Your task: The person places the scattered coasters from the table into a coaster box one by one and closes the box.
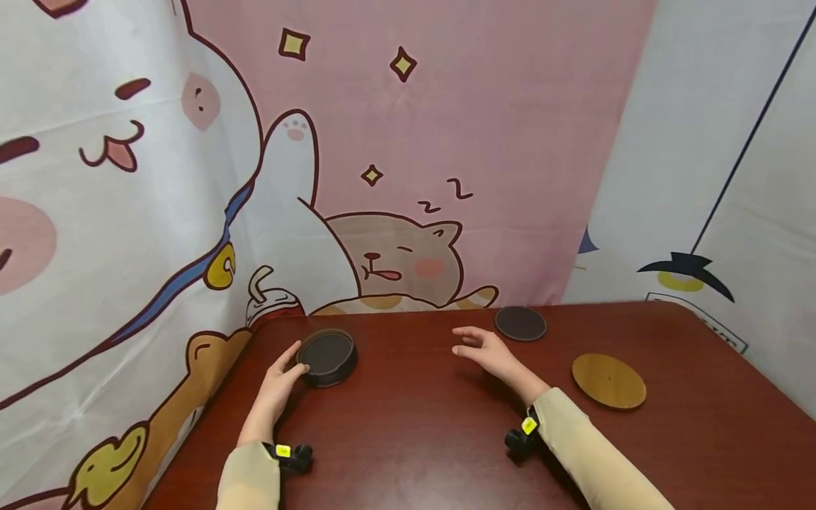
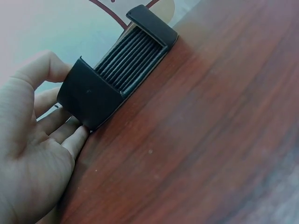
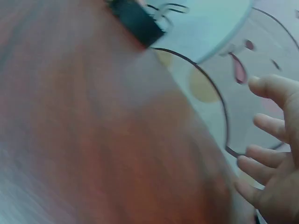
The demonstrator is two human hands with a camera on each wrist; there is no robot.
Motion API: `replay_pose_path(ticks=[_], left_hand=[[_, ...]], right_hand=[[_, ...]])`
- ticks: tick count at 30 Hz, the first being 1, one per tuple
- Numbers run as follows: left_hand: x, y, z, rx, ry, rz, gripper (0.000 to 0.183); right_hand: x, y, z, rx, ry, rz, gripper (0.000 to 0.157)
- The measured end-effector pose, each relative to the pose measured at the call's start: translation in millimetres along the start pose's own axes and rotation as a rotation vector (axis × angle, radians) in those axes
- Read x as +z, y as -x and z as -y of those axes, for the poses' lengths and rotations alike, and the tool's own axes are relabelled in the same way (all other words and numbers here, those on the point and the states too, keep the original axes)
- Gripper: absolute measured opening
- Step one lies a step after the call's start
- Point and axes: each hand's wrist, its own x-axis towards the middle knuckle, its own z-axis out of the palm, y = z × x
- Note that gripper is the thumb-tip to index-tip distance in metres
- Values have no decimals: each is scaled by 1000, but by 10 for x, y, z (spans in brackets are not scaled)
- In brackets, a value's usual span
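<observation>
A round black coaster holder (image 1: 327,358) stands at the back left of the table. In the left wrist view its side slot shows a stack of thin dark coasters (image 2: 131,58). My left hand (image 1: 281,382) holds the holder's left side, thumb and fingers spread around the wall. The right hand (image 1: 487,352) hovers over the table with loosely bent fingers and nothing in them. Just beyond it lies a flat dark round coaster (image 1: 520,324), near the back edge. Blurred in the right wrist view, the holder (image 3: 136,21) appears far from the right hand's fingers.
A round wooden disc (image 1: 608,382) lies on the right side of the reddish-brown table (image 1: 408,425), near the right forearm. Printed cartoon cloth (image 1: 510,142) hangs behind the table and along its left side. Each wrist wears a small black camera.
</observation>
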Motion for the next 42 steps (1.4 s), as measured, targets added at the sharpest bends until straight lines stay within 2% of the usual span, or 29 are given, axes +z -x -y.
replay_pose_path(ticks=[5,9,12,14,17,21,25,32,37,42], left_hand=[[2,-11,19,-2,3,-9,60],[9,-10,28,0,0,-4,60],[6,-11,15,12,-6,1,60],[-2,-10,-6,13,-9,3,60],[-6,-14,-19,12,-21,5,61],[5,-8,-1,7,-28,1,61],[15,7,7,6,-19,-5,60],[27,20,5,4,-21,-5,61],[21,14,-5,5,-14,-10,60],[21,9,-7,-2,-1,5,60]], right_hand=[[-312,11,-36,-12,4,-268,49],[-537,25,-150,-31,136,-487,46],[-675,39,-273,-24,228,-607,47],[-738,47,-347,10,244,-645,53],[-812,56,-445,101,205,-638,69],[-856,47,-516,242,136,-555,93],[-860,14,-532,322,151,-483,104],[-851,-23,-525,334,370,-408,112],[-817,-39,-531,323,447,-373,115],[-788,-28,-559,325,497,-347,111]])
